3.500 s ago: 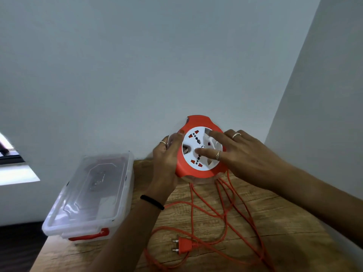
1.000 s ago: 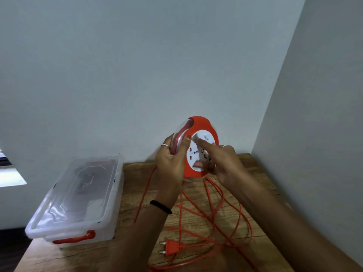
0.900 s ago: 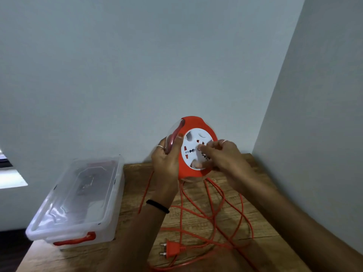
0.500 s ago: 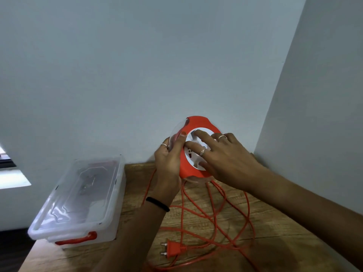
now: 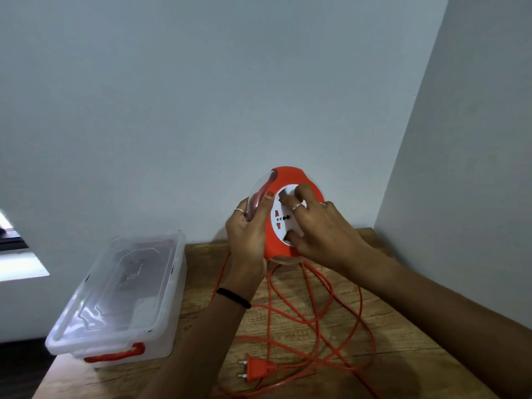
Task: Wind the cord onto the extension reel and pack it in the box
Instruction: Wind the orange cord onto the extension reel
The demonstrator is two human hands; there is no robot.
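I hold an orange extension reel (image 5: pixel 289 180) upright above the back of the wooden table (image 5: pixel 403 335). My left hand (image 5: pixel 248 231) grips its left rim and clear back cover. My right hand (image 5: pixel 319 228) lies on the white socket face (image 5: pixel 278 220), fingertips pressed into it. The orange cord (image 5: pixel 313 318) hangs from the reel's underside and lies in loose loops on the table. Its orange plug (image 5: pixel 256 370) rests near the front edge. A clear plastic box (image 5: pixel 121 298) with its lid on and an orange latch stands at the left.
Grey walls close in behind and on the right, forming a corner. The box overhangs the table's left edge. A bright window sill (image 5: pixel 17 269) shows at the far left.
My right hand has kept moving round the white socket face, fingers shifting from the centre toward the upper right. The cord loops on the table have shifted a little. The left hand stays put.
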